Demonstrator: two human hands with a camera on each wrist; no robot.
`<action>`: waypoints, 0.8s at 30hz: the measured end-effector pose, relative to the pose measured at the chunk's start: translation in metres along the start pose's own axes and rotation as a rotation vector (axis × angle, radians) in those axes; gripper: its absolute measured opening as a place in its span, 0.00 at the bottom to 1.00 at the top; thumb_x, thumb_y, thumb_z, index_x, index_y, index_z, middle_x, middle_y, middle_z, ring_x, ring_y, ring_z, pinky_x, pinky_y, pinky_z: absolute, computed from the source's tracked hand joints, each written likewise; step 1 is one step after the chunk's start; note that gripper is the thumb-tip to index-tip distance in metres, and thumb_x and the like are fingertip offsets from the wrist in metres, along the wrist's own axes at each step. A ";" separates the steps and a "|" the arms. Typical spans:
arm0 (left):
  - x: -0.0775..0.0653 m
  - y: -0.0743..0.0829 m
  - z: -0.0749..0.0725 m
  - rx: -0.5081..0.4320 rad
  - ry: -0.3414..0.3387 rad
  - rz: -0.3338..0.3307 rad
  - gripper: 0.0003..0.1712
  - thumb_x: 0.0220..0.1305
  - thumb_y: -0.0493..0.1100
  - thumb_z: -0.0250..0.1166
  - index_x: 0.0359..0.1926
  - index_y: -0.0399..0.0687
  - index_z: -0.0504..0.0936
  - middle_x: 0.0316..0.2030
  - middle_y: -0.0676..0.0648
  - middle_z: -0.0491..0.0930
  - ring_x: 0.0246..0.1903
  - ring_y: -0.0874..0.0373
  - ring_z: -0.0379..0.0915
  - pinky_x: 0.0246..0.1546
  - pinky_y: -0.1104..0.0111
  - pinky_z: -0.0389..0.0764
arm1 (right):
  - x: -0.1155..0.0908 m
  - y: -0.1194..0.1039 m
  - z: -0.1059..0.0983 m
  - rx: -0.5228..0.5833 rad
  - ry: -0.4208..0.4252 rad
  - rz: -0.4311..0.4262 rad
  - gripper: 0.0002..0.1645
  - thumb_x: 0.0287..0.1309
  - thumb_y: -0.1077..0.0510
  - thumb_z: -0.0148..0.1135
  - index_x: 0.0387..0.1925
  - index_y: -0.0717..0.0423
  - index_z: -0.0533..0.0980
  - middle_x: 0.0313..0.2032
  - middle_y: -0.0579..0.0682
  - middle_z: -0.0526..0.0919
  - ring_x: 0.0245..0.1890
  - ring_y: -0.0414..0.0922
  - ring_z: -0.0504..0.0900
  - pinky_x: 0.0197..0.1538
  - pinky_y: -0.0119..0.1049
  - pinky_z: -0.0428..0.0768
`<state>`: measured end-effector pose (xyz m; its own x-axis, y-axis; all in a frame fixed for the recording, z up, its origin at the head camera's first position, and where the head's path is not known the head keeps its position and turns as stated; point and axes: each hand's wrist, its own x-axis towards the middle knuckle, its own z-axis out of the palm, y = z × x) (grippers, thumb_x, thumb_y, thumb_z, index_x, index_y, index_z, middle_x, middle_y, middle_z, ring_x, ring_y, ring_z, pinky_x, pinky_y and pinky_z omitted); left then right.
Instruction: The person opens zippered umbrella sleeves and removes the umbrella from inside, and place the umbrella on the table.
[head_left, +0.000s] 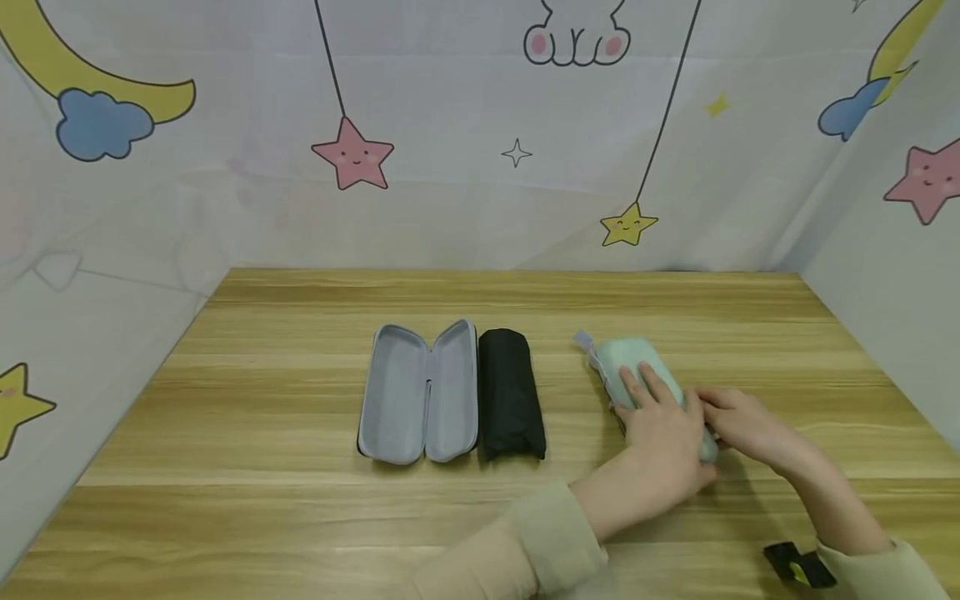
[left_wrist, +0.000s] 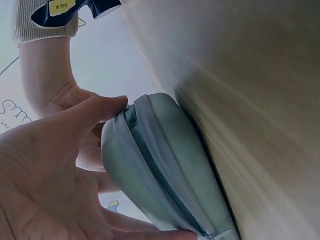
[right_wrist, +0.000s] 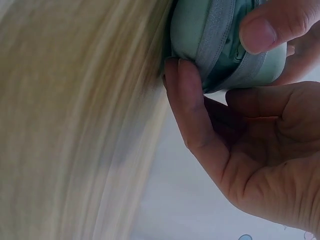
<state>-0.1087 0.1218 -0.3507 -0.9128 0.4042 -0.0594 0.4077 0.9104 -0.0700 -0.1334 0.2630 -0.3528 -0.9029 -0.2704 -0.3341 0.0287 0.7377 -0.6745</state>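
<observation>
A mint-green zippered case [head_left: 637, 367] lies slanted on the right half of the table, a grey tab at its far end. Across its top are the fingers of my left hand [head_left: 660, 437], gripping it with the thumb at the near end. In the left wrist view the case's zip [left_wrist: 165, 175] is parted, showing darker green fabric between the grey tapes. My right hand [head_left: 753, 429] holds the near right end of the case with curled fingers. In the right wrist view, its fingertips [right_wrist: 187, 72] touch that end beside the left thumb [right_wrist: 260, 35].
Left of the case, an opened glasses case [head_left: 393, 400] with grey lining lies on the wooden table [head_left: 262, 500]. Against it rests a black roll [head_left: 510, 396] resembling a folded umbrella. A black band with a yellow label [head_left: 799, 567] is by the right cuff. Printed cloth walls surround the table.
</observation>
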 end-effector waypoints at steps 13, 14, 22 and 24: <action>-0.002 -0.005 0.000 -0.022 0.028 0.026 0.51 0.50 0.81 0.54 0.72 0.66 0.57 0.71 0.35 0.56 0.68 0.33 0.56 0.49 0.57 0.81 | 0.000 0.001 -0.001 0.004 0.016 -0.005 0.26 0.73 0.61 0.34 0.62 0.76 0.64 0.48 0.66 0.80 0.44 0.48 0.80 0.40 0.41 0.83; -0.002 -0.005 0.000 -0.027 0.035 0.029 0.51 0.50 0.80 0.54 0.72 0.66 0.57 0.71 0.34 0.56 0.68 0.33 0.56 0.48 0.57 0.81 | 0.000 0.001 -0.001 0.007 0.017 -0.007 0.26 0.73 0.61 0.34 0.61 0.76 0.64 0.48 0.65 0.80 0.43 0.47 0.80 0.40 0.41 0.83; -0.005 -0.008 -0.001 -0.048 0.046 0.038 0.48 0.52 0.80 0.53 0.70 0.68 0.58 0.71 0.32 0.55 0.68 0.31 0.56 0.49 0.57 0.81 | 0.000 0.000 -0.002 0.020 0.006 -0.017 0.25 0.73 0.61 0.34 0.60 0.75 0.65 0.46 0.64 0.80 0.41 0.46 0.80 0.40 0.40 0.82; -0.005 -0.010 -0.001 -0.046 0.050 0.043 0.47 0.52 0.79 0.53 0.70 0.68 0.58 0.71 0.32 0.55 0.67 0.31 0.56 0.48 0.57 0.82 | 0.000 0.000 -0.002 0.023 0.002 -0.022 0.26 0.73 0.61 0.34 0.62 0.77 0.63 0.48 0.66 0.80 0.43 0.48 0.81 0.40 0.41 0.83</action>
<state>-0.1080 0.1110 -0.3485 -0.8950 0.4459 -0.0116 0.4460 0.8947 -0.0223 -0.1338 0.2645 -0.3518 -0.9042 -0.2851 -0.3181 0.0187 0.7175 -0.6963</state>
